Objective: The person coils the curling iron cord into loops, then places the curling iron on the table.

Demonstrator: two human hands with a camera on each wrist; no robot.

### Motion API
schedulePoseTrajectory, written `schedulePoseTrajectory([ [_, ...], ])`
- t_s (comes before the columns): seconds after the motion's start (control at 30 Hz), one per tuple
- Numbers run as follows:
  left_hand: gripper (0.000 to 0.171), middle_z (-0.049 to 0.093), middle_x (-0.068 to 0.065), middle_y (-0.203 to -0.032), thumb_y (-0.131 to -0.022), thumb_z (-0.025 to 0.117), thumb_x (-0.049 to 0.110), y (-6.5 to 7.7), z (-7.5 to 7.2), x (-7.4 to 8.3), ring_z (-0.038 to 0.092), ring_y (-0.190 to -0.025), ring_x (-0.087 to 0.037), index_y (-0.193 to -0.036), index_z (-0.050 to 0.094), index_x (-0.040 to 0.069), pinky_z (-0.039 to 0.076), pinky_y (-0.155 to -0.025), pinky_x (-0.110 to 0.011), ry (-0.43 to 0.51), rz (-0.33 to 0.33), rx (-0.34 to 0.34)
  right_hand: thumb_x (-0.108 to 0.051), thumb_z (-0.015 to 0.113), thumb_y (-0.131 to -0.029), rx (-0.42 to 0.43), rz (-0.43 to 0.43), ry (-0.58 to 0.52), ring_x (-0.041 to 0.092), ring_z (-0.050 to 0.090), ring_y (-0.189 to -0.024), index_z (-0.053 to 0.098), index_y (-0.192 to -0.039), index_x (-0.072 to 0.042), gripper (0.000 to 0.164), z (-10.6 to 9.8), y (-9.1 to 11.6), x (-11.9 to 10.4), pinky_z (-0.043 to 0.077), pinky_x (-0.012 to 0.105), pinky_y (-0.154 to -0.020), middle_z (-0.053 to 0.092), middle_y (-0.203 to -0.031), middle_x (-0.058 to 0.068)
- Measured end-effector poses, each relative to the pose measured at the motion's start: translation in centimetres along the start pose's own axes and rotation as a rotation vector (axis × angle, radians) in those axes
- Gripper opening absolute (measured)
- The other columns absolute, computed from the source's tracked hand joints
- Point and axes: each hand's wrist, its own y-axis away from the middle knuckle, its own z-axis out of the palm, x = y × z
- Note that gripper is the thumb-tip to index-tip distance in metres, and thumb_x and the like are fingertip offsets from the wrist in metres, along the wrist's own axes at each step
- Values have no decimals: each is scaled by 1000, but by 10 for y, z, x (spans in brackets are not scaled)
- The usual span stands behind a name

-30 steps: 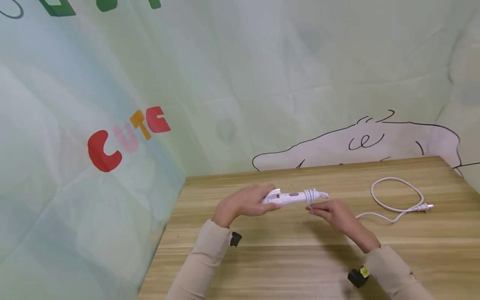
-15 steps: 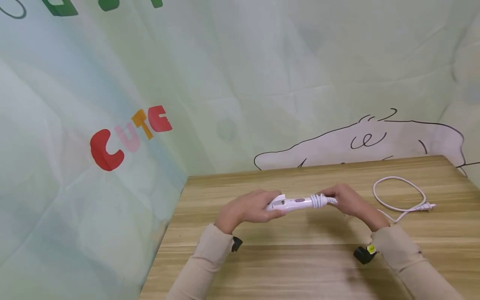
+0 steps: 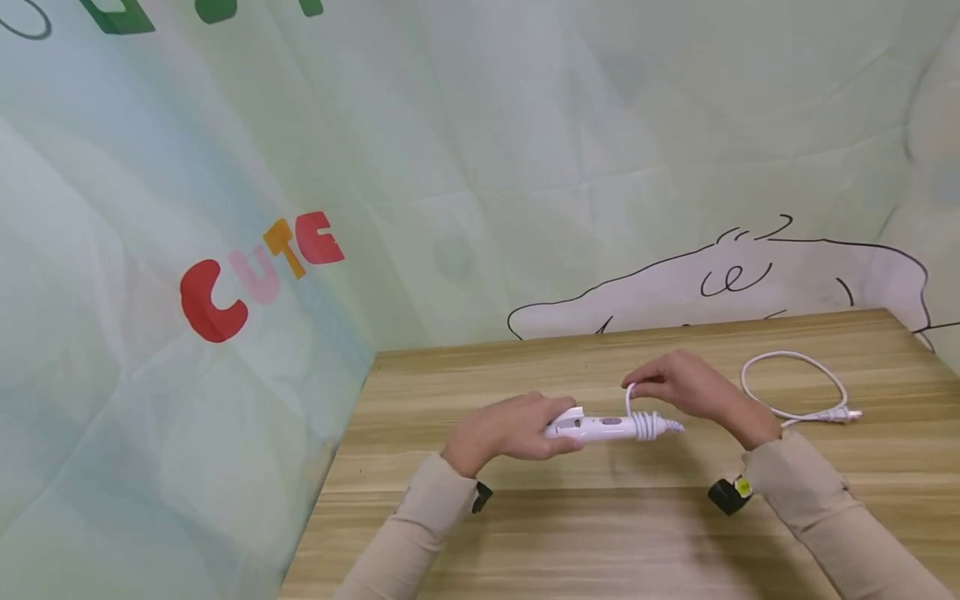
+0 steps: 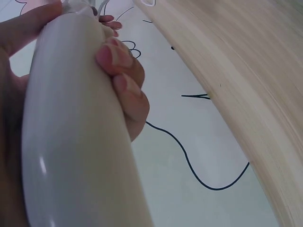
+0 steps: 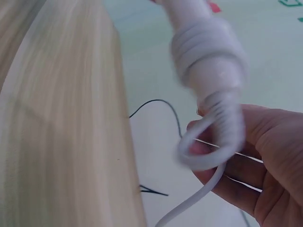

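A white curling iron (image 3: 600, 429) with a small purple switch is held level above the table. My left hand (image 3: 513, 429) grips it at the left part, fingers curled round the body; in the left wrist view its smooth white barrel (image 4: 78, 123) fills much of the picture. Several turns of the white cord (image 3: 645, 426) lie round the handle's right end, beside the ribbed strain relief. Behind the handle my right hand (image 3: 686, 386) pinches a stretch of cord that rises from those turns. The right wrist view shows a loop of cord (image 5: 201, 158) hanging by the strain relief, in front of that hand's fingers.
The cord's loose end lies in a loop on the wooden table (image 3: 450, 375), with the two-prong plug (image 3: 843, 414) at the right. A printed cloth backdrop (image 3: 465, 167) hangs behind the table and along its left side.
My right hand has carried the cord from below the handle, past its right end, to behind it. The curling iron in my left hand has shifted slightly right and nearer.
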Motion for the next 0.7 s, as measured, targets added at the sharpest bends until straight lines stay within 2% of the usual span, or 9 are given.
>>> schedulePoseTrajectory([
  [0.23, 26, 55, 8, -75, -91, 58, 43, -1, 0, -1, 50, -60, -5, -100, 53, 20, 41, -54, -19, -6, -52, -8, -12, 70, -85, 66, -28, 122, 8, 66, -78, 75, -93, -12, 9, -7, 2, -25, 54, 30, -69, 73, -88, -3],
  [0.47, 28, 56, 7, -77, -91, 58, 44, -2, -2, -2, 51, -61, -6, -104, 53, 20, 42, -55, -21, 19, -102, -24, -12, 73, -83, 105, 10, 261, 6, 59, -68, 73, -85, -9, 4, -9, 4, -52, 51, 31, -63, 70, -78, -4],
  [0.6, 31, 56, 6, -79, -91, 56, 46, -3, -4, -2, 51, -62, -7, -107, 52, 19, 42, -55, -22, 14, -139, -29, -12, 74, -81, 112, 42, 294, 7, 58, -67, 72, -84, -9, 4, -7, 5, -64, 51, 30, -61, 69, -78, -3],
  [0.7, 32, 56, 5, -78, -92, 56, 46, -2, -5, -3, 51, -61, -8, -107, 51, 19, 42, -55, -22, 28, -148, -25, -11, 74, -82, 113, 71, 279, 7, 56, -65, 72, -84, -9, 4, -5, 6, -70, 49, 29, -59, 68, -77, -2],
])
